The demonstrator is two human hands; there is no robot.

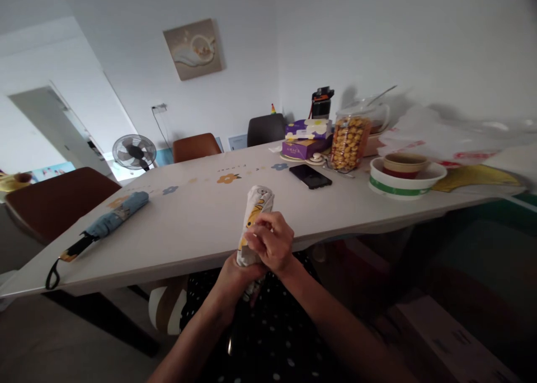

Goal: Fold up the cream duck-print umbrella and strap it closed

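A folded umbrella (254, 205), white with a yellow cartoon print, is held upright at a slant over my lap, its top end leaning past the table's front edge. My left hand (240, 275) is wrapped around its lower part. Against its right side, my right hand (274, 242) is closed with curled fingers at the fabric, near a small pale flap that may be its strap. What exactly those fingertips pinch is partly hidden. On the left of the table lies another folded umbrella (119, 214), blue, with a dark handle and a wrist loop.
The white table (188, 226) spans the view. A black phone (310, 176), a jar of brown snacks (349, 140), purple tissue boxes (305, 147), a white bowl (405, 188) and plastic bags (444, 137) stand along its right side. Brown chairs (195, 147) and a fan (134, 151) are beyond.
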